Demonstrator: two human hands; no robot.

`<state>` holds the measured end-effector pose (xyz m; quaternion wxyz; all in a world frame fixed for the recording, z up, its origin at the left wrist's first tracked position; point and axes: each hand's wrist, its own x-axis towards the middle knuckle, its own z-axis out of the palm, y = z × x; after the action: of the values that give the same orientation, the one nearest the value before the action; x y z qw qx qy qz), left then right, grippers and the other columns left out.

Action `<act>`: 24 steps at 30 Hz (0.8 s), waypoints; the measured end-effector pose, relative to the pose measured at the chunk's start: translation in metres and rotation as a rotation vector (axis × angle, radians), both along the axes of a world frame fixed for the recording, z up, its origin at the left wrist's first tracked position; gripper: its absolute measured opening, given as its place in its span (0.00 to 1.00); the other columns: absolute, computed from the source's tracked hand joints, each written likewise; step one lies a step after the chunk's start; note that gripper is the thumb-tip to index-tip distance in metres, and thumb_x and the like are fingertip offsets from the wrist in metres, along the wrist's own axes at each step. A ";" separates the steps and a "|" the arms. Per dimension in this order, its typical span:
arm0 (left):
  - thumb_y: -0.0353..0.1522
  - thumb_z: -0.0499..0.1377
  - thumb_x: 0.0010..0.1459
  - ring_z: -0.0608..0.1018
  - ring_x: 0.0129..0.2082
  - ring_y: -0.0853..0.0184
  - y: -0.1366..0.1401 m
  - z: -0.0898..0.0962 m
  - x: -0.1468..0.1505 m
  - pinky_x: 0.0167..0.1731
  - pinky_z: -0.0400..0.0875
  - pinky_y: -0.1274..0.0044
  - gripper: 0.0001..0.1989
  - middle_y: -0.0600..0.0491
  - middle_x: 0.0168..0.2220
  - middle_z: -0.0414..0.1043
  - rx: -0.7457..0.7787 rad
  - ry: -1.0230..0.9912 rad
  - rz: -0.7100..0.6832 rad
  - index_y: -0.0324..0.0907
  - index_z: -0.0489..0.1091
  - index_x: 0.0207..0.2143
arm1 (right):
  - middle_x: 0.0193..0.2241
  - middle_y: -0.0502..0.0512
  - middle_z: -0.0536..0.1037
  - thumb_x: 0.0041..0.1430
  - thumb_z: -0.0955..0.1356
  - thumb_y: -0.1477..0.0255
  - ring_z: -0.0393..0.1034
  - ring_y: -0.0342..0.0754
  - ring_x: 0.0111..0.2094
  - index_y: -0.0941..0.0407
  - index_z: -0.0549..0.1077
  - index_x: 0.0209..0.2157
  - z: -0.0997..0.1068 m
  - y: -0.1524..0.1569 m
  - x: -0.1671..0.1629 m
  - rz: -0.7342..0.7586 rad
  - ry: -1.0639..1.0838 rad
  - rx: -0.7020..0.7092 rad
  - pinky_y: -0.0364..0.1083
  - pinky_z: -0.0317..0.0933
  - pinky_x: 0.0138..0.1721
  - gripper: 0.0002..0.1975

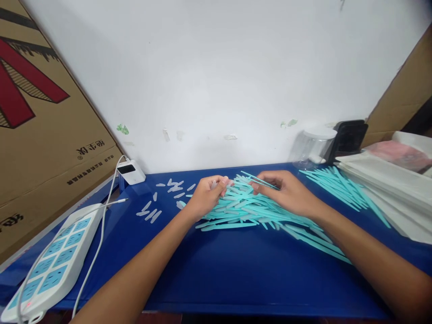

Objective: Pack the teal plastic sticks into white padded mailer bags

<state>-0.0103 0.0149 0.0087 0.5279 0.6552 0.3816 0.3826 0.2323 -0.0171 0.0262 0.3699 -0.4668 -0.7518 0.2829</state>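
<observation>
The left hand [207, 195] has its fingers closed on a small translucent piece, mostly hidden. The right hand [286, 191] pinches at least one slender turquoise stick [265, 183]. Both are above the stick pile [243, 209], which lies toward the far edge of the blue surface [219, 274]. Loose translucent pieces [153, 215] lie toward the far left corner, other sticks [340, 189] toward the far right one.

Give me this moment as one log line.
left hand: pinched, contents unclear | right hand: holding thin teal sticks | teal pile: below hands | clear pieces: left on blue table
</observation>
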 end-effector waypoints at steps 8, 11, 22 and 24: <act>0.51 0.62 0.62 0.55 0.17 0.79 0.002 -0.003 -0.001 0.19 0.51 0.82 0.22 0.60 0.24 0.64 0.039 0.017 0.008 0.40 0.66 0.35 | 0.31 0.52 0.80 0.65 0.68 0.56 0.71 0.50 0.35 0.55 0.80 0.34 -0.002 -0.001 -0.001 -0.012 -0.055 0.031 0.46 0.61 0.36 0.17; 0.49 0.61 0.64 0.56 0.18 0.79 0.004 -0.005 -0.004 0.19 0.51 0.82 0.21 0.59 0.25 0.64 0.079 0.047 -0.006 0.40 0.66 0.34 | 0.32 0.52 0.81 0.65 0.68 0.57 0.72 0.51 0.35 0.55 0.80 0.34 -0.002 0.000 0.000 -0.014 -0.064 0.045 0.47 0.61 0.37 0.16; 0.48 0.59 0.66 0.57 0.18 0.78 0.007 -0.005 -0.005 0.20 0.53 0.82 0.20 0.59 0.25 0.65 0.099 0.068 -0.001 0.40 0.66 0.34 | 0.34 0.51 0.83 0.64 0.69 0.62 0.74 0.52 0.37 0.54 0.82 0.35 -0.003 0.001 0.004 -0.018 -0.082 0.069 0.48 0.63 0.40 0.12; 0.48 0.59 0.66 0.58 0.18 0.78 0.005 -0.005 -0.005 0.21 0.53 0.82 0.20 0.59 0.25 0.65 0.112 0.087 -0.007 0.40 0.66 0.33 | 0.34 0.51 0.83 0.64 0.69 0.62 0.74 0.52 0.37 0.54 0.82 0.36 -0.004 0.001 0.004 -0.014 -0.084 0.075 0.48 0.63 0.40 0.12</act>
<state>-0.0151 0.0202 0.0038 0.4748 0.7009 0.3801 0.3727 0.2359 -0.0161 0.0220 0.3569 -0.4694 -0.7736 0.2321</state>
